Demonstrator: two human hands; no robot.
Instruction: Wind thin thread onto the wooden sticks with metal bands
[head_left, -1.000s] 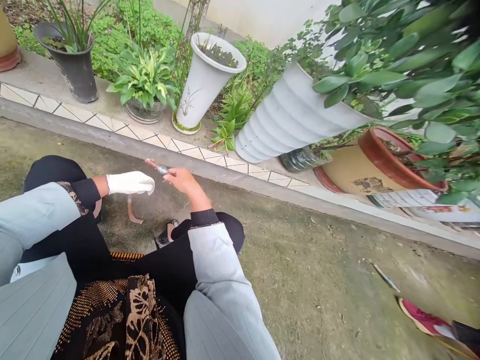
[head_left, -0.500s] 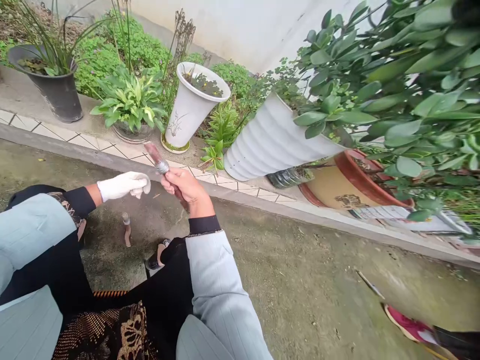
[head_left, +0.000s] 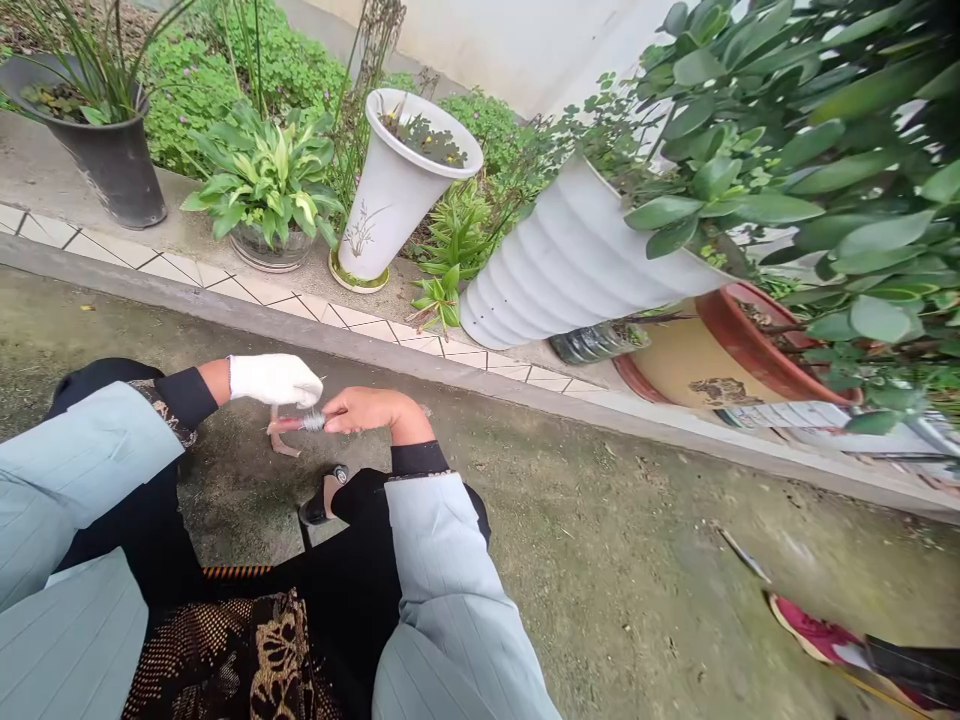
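My right hand [head_left: 367,410] is closed around a reddish-brown stick [head_left: 285,425] with silvery wire [head_left: 313,422] wound about it. The stick points left and lies almost level, low over the ground. My left hand [head_left: 277,380], in a white glove, is closed just above the wire coil; its fingertips are pinched together and what they hold cannot be made out. Beneath the stick, a pinkish-tan curved piece [head_left: 285,447] lies on the ground, partly hidden.
A tiled ledge [head_left: 262,290] runs across, bearing a black pot [head_left: 112,170], a white pot [head_left: 386,220], a ribbed white planter [head_left: 547,265] and a large tan pot [head_left: 690,350]. At right, a thin rod [head_left: 742,555] lies near another person's red shoe [head_left: 810,630].
The right hand has lowered the stick and turned it from slanting upward to nearly level. My left hand has moved right, to the wire coil. The view has shifted slightly.
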